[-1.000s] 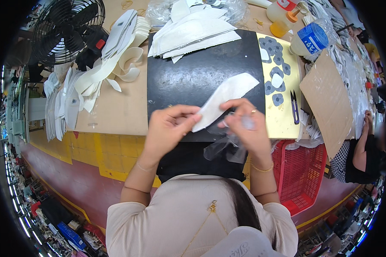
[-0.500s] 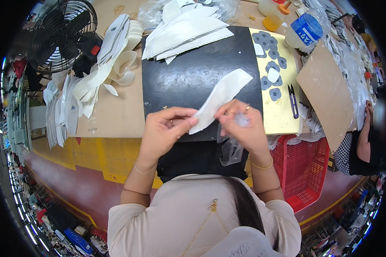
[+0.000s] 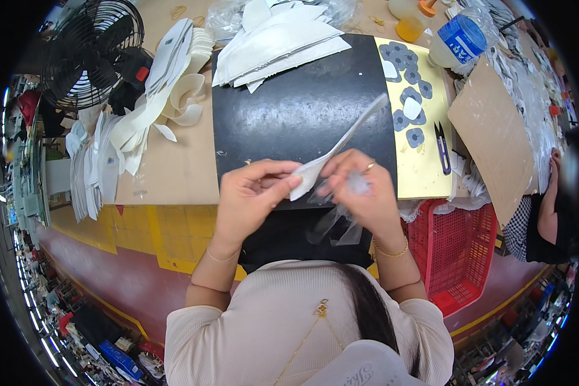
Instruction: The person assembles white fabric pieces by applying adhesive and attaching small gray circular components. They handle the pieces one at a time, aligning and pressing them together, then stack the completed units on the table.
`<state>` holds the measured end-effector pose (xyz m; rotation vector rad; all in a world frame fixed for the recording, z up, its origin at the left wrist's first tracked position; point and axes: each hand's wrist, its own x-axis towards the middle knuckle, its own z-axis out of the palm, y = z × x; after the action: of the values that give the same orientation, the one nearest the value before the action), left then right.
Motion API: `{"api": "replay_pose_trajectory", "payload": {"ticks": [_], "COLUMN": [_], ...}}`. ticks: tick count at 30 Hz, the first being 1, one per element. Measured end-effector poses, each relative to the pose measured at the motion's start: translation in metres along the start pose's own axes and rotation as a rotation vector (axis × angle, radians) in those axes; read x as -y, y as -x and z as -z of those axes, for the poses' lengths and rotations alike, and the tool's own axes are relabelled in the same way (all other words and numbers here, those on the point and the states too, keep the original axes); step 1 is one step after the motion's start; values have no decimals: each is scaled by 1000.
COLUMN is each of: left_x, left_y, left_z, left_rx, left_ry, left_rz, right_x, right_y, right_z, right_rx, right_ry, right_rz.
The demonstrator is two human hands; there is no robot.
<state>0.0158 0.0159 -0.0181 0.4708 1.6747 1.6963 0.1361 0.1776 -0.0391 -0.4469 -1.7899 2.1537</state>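
My left hand (image 3: 254, 193) pinches the near end of a curved white fabric-like piece (image 3: 309, 175) between thumb and fingers. The piece is now nearly edge-on, slanting up to the right above a black mat (image 3: 276, 128). My right hand (image 3: 370, 196) is closed around crumpled clear plastic film (image 3: 347, 233), which hangs down over the table's front edge. Its fingertips are close beside the white piece; whether they touch it I cannot tell. At the mat's far side lies a stack of similar white pieces (image 3: 283, 45).
Right of the mat, a yellow board (image 3: 424, 183) bears grey rounded patches (image 3: 415, 137) and dark thread snips (image 3: 442, 148). Beyond are a bottle (image 3: 458, 42) and a brown cardboard sheet (image 3: 492, 122). A red basket (image 3: 453, 257) stands below. Left are more white pieces (image 3: 130, 138) and a fan (image 3: 93, 55).
The white piece has turned from showing its broad face to nearly edge-on. The plastic film has shifted slightly left below my right hand. Both hands keep almost the same place.
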Motion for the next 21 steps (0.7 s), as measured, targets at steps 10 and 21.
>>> {"api": "replay_pose_trajectory", "payload": {"ticks": [10,21], "left_x": [-8,20], "left_y": [-6,-24], "left_z": [28,64], "left_rx": [55,-50], "left_ry": [-171,-134], "left_rz": [54,200], "right_x": [13,42], "right_y": [9,66], "right_z": [38,145], "right_rx": [-155,-455], "right_ry": [614,-198], "right_rz": [57,124]}}
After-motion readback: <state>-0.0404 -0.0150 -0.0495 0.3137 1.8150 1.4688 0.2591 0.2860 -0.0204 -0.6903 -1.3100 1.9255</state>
